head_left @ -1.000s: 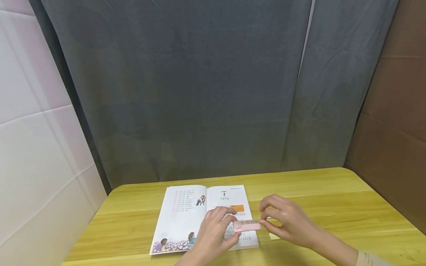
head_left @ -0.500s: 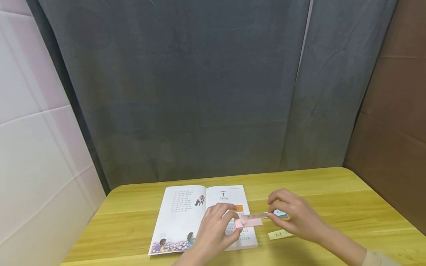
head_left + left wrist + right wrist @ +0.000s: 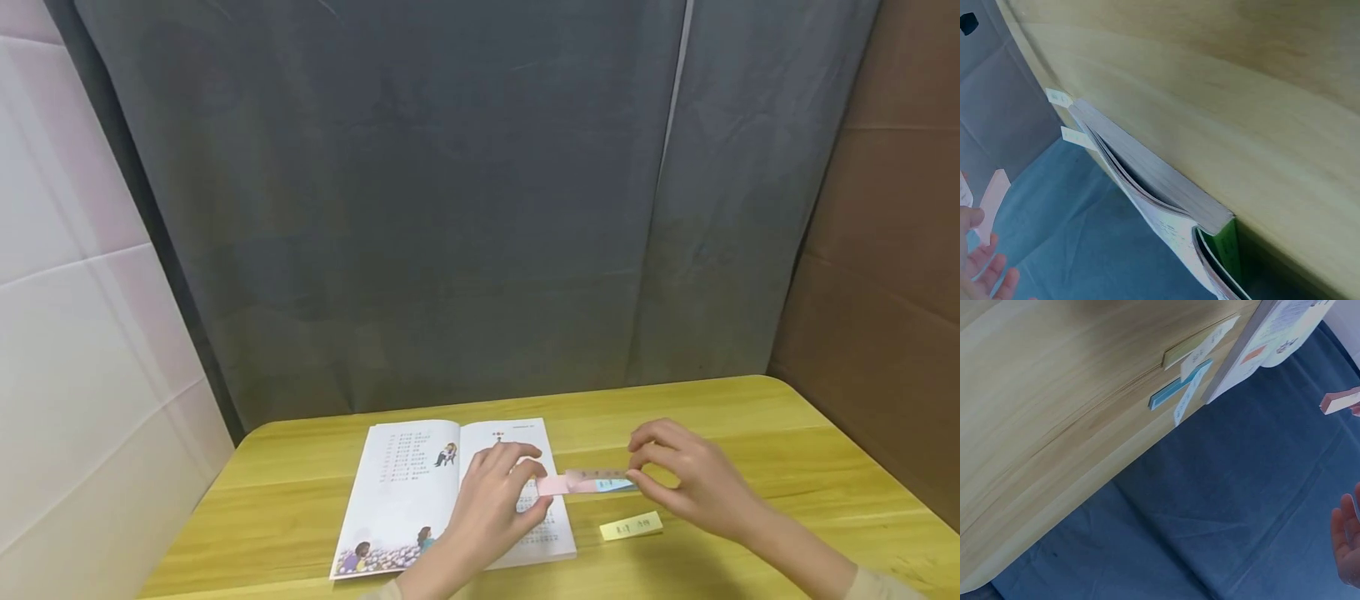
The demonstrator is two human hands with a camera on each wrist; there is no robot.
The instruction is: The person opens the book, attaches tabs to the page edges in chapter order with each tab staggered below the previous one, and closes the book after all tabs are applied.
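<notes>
An open picture book lies on the yellow wooden table. Over its right page my left hand holds a small pink sticky-note pad. My right hand pinches the far end of a pale strip, which stretches away from the pad to the right. A blue pad lies on the table just under that strip. The left wrist view shows the book's page edges, two paper tabs and the pink pad near my fingertips. The right wrist view catches the pink pad at its edge.
A yellow sticky pad with writing lies on the table right of the book; it also shows as the yellow pad beside the blue pad. A grey curtain hangs behind, and a brown board stands at the right.
My right hand has moved right, drawing the strip out from the pink pad. The yellow pad, earlier hidden under that hand, now shows. My left hand shifted slightly up and right.
</notes>
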